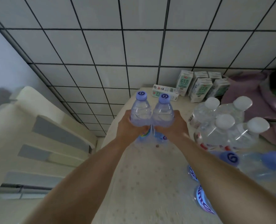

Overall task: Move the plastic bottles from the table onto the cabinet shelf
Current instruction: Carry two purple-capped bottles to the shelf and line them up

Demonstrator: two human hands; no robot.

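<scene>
Two blue-capped bottles (pixel 151 113) stand side by side, each clasped by the left hand (pixel 127 126) and right hand (pixel 174 126). White-capped bottles (pixel 227 125) crowd at three o'clock; milk cartons (pixel 197 86) sit at one o'clock.

Two bottles (pixel 151 113) stand side by side, touching, over the table (pixel 143 183), the left hand (pixel 130 126) round one and the right hand (pixel 172 128) round the other. Right of them stands a bottle pack (pixel 227 125), with cartons (pixel 197 86) behind against the wall (pixel 134 46). More bottles (pixel 247 165) lie nearer right; a cabinet (pixel 37 143) stands left of the table.

Looked forward and steeply down from head height, close over the desk (pixel 143 183), facing the tiled wall (pixel 134 46).
</scene>
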